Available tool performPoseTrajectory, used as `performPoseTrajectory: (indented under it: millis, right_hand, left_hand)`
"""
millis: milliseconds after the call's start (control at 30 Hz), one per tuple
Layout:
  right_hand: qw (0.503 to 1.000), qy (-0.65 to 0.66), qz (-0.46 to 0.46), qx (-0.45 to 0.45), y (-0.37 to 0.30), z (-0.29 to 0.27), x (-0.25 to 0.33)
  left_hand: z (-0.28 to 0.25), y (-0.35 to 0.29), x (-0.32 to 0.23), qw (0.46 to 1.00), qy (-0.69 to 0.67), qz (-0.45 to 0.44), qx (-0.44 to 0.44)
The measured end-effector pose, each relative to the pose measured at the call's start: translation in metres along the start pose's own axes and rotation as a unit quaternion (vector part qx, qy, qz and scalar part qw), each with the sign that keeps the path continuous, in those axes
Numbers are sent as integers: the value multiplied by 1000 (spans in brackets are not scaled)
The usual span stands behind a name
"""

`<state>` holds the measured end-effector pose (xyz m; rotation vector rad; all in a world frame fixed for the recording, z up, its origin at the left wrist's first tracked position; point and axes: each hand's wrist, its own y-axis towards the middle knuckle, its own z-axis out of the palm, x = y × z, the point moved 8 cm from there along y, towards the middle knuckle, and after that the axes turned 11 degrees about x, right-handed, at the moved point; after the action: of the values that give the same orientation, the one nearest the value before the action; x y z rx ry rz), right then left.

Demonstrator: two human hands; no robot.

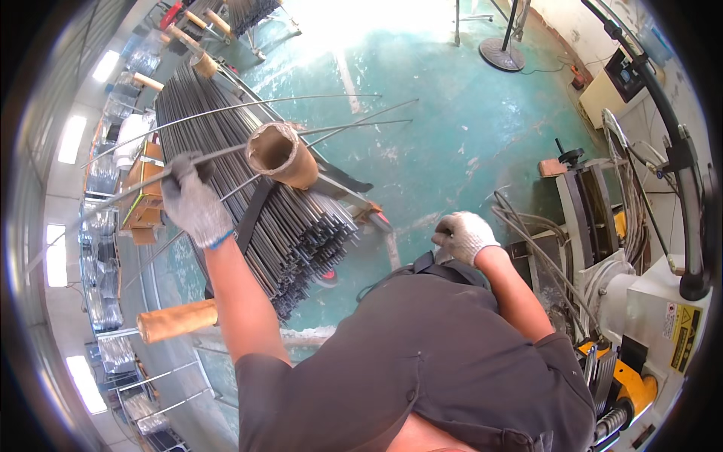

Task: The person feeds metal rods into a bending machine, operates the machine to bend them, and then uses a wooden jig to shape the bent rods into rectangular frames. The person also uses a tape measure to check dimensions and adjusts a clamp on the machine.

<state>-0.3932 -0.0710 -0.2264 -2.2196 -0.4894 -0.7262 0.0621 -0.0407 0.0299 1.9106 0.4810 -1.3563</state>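
My left hand [197, 205], in a pale knit glove with dark fingertips, is closed round a long thin metal rod [226, 151], slightly blurred. The rod slants over a large bundle of dark metal rods [226, 135] on a cart, whose cut ends face me. Other loose rods [331, 96] cross above the bundle. An upright cardboard tube [303, 167] stands beside the bundle, close to the held rod. My right hand [467, 236], gloved too, is curled in front of my waist by a dark strap [425, 263]. Whatever its fingers hold, if anything, is hidden.
Another cardboard-covered post [178, 321] sticks out at left. A cardboard box [143, 186] and racks of wrapped goods [103, 280] line the left side. At right stand a machine [587, 203] with cables and a white unit [652, 297]. A round stand base [502, 55] rests on the green floor.
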Motion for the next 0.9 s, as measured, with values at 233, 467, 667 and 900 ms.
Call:
performPoseTrajectory:
  millis: [233,467,667,900]
  right_hand:
    - [997,-7,-43,-64,-29,11,-6]
    - [987,61,82,-127,-93,25,-51]
    - [945,223,122,-207,-162,55,-52]
    - [868,181,72,-457,-207,55,-34]
  left_hand:
    - [124,31,-86,980,29,80,179]
    - [207,4,-210,918,-41,197,342]
    - [215,-44,-310,770,384,456,228]
    - [260,-45,-306,632,384,645,194]
